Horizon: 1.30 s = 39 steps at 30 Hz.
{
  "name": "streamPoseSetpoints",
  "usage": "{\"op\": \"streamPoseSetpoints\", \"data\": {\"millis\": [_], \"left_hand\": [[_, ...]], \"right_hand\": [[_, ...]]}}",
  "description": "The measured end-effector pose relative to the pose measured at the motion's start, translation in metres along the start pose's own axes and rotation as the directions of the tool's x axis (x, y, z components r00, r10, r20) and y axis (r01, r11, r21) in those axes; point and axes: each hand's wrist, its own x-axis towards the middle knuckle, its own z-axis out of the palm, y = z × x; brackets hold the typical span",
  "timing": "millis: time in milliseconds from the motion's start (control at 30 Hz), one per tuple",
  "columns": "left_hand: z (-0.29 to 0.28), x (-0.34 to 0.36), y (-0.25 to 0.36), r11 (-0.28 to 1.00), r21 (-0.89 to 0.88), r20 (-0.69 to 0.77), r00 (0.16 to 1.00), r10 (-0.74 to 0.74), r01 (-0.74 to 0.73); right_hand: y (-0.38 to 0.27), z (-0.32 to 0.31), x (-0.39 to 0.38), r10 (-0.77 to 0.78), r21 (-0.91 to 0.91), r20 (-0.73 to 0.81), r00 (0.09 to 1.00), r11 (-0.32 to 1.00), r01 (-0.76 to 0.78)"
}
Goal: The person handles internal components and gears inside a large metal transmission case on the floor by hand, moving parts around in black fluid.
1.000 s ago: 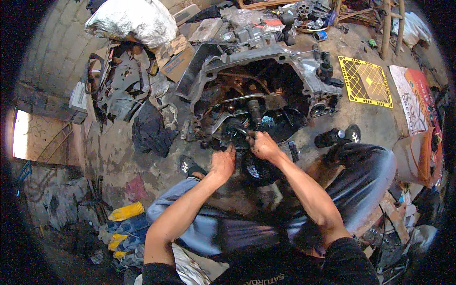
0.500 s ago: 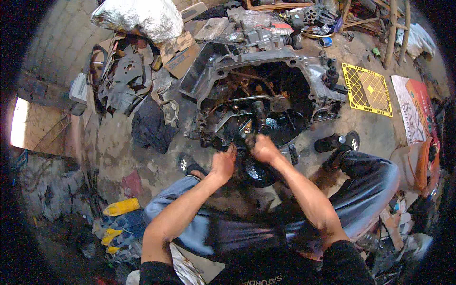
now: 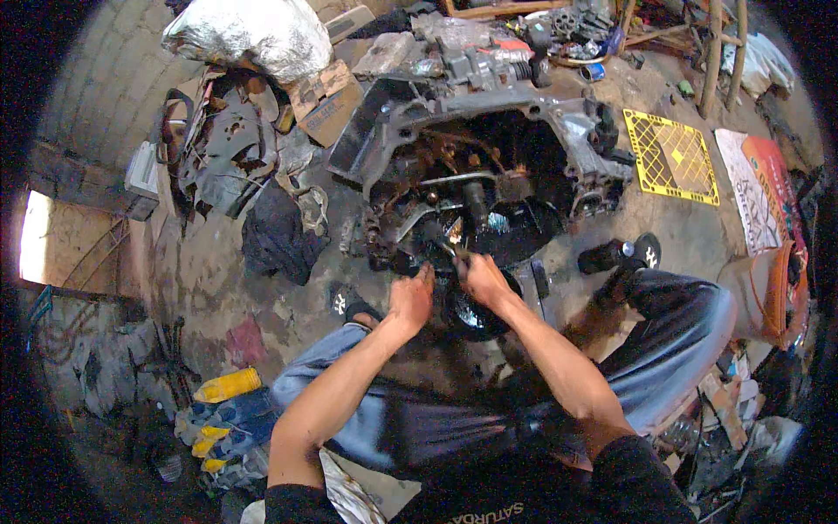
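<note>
A large, oily gearbox housing (image 3: 559,113) lies open on the floor in front of me, its hollow side facing up. Inside it are a metal lever (image 3: 458,179) and a dark upright shaft (image 3: 475,205). At the near rim my left hand (image 3: 412,297) is closed, its thumb pointing forward; whatever it grips is hidden. To the right, my right hand (image 3: 485,281) is wrapped around a dark, narrow piece that I cannot make out, its tip by the housing opening. Below that hand sits a black, round, shiny part (image 3: 473,316).
A yellow plastic crate panel (image 3: 642,166) lies to the right, near a dark cylinder (image 3: 602,259) by my foot. At left are a dark cloth (image 3: 281,231) and yellow bottle (image 3: 229,384). Further back, a white sack (image 3: 253,39) and metal parts (image 3: 480,65) lie around the housing.
My right hand has turned slightly and pulled a little away from the upright shaft. My left hand stays at the near rim. The whole view has shifted slightly.
</note>
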Motion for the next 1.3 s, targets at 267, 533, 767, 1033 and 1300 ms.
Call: {"op": "streamPoseSetpoints", "data": {"millis": [267,533,767,1033,1300], "left_hand": [[-0.013,-0.004,0.006,0.998,0.066,0.124,0.992,-0.023,0.015],[-0.008,-0.007,0.002,0.996,0.086,0.044,0.998,-0.035,0.031],[-0.013,-0.004,0.006,0.997,0.068,-0.009,1.0,-0.027,0.027],[-0.004,-0.005,0.0,0.997,0.076,-0.01,1.0,0.0,0.001],[-0.003,-0.008,-0.002,0.999,0.031,-0.036,0.999,-0.02,0.021]], "right_hand": [[-0.009,-0.01,0.005,-0.133,-0.116,-0.074,0.988,0.985,0.124],[-0.002,-0.013,-0.026,0.017,-0.121,0.081,0.997,0.993,-0.007],[0.019,-0.004,0.01,-0.162,-0.251,-0.1,0.982,0.959,0.133],[0.016,-0.015,0.003,-0.13,-0.233,-0.116,0.985,0.967,0.101],[0.032,0.016,-0.017,-0.085,-0.312,-0.092,0.992,0.949,0.052]]}}
